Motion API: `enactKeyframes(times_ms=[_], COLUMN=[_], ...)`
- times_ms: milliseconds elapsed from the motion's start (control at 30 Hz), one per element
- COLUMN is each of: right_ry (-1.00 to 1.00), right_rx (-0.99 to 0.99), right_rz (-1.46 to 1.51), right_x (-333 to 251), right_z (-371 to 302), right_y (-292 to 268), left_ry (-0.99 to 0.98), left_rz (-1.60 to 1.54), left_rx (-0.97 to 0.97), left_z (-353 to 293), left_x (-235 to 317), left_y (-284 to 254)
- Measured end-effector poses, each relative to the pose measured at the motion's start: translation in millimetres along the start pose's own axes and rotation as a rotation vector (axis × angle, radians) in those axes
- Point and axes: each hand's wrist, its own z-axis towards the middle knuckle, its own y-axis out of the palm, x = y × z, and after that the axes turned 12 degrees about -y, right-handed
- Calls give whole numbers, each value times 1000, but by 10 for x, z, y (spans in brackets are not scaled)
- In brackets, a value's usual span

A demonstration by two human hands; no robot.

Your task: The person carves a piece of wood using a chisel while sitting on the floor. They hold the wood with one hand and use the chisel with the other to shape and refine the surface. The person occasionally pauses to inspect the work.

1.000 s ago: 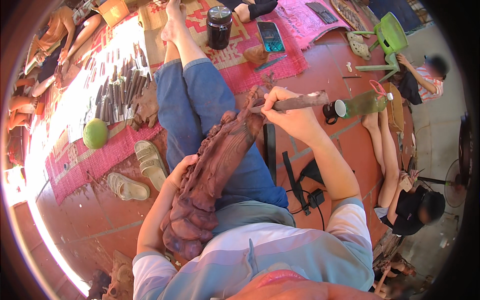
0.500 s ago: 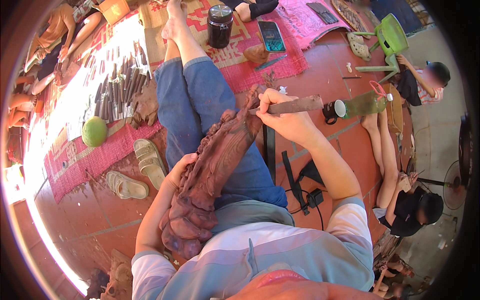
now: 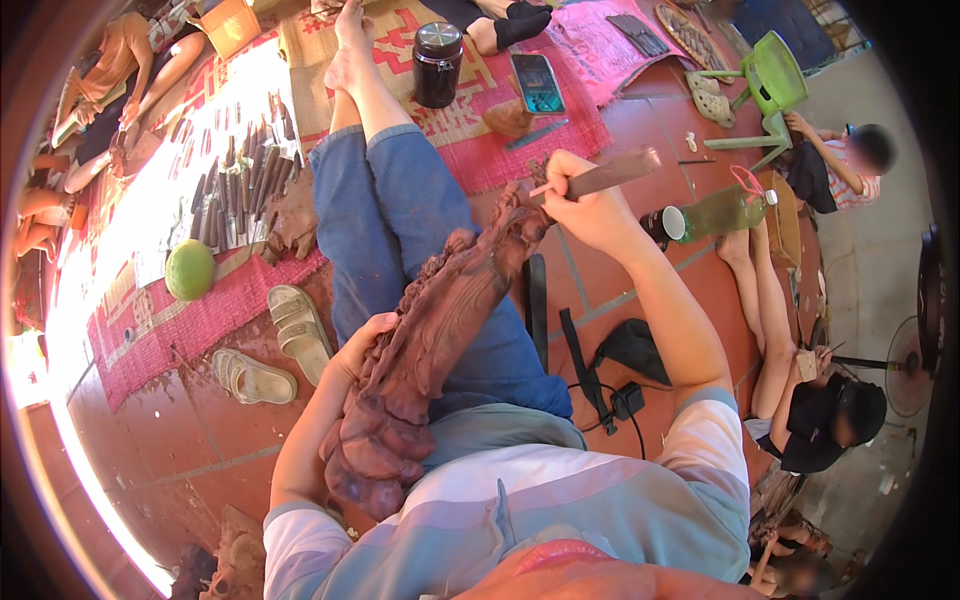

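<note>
A long reddish-brown wood carving (image 3: 425, 335) lies slantwise across my lap, its bulky rounded end against my belly and its narrow end beyond my thighs. My left hand (image 3: 362, 348) is closed round its left edge, fingertips partly hidden behind the ridges. At the far end, my right hand (image 3: 590, 208) grips a carving chisel (image 3: 612, 172) with a flat brown handle sticking out to the right. The chisel's tip points left at the narrow end of the carving; whether it touches the wood I cannot tell.
Several chisels (image 3: 262, 170) lie in rows on a sunlit cloth at left, near a green round fruit (image 3: 190, 270) and sandals (image 3: 300, 330). Ahead stand a dark jar (image 3: 438, 66) and a phone (image 3: 538, 84). A green bottle (image 3: 720, 213) and black cup (image 3: 660, 224) lie right. People sit around.
My right hand and the chisel have moved a little to the right and away from me, and the handle tilts up more. The left hand stays on the carving.
</note>
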Motion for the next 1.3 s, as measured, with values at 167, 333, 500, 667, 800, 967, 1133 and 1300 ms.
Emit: enactKeyframes(times_ms=[167,333,500,667,800,967,1133,1300], right_ry=[28,10,117,125,41,69,104,80], right_rx=[-95,-83,-73,-109,-96,-71,-146,-104], right_rz=[37,-40,-62,-21,-60,58,-39,-97], right_x=[-235,-334,-357,-184,-66,-213,-384,-385], right_z=[-68,-96,-70,-37,-2,-38,-14,6], right_y=[113,221,341,276,137,107,208,260], left_ry=[53,41,56,9,8,0,6,2], left_rz=[9,-40,-2,58,84,1,13,-28], left_rx=[22,34,2,-12,9,-27,-47,-69], left_z=[35,-1,-5,-2,-14,2,-34,7], left_x=[-17,-36,-25,17,29,-16,-1,-31], left_y=[-126,3,-17,8,44,-39,21,-81])
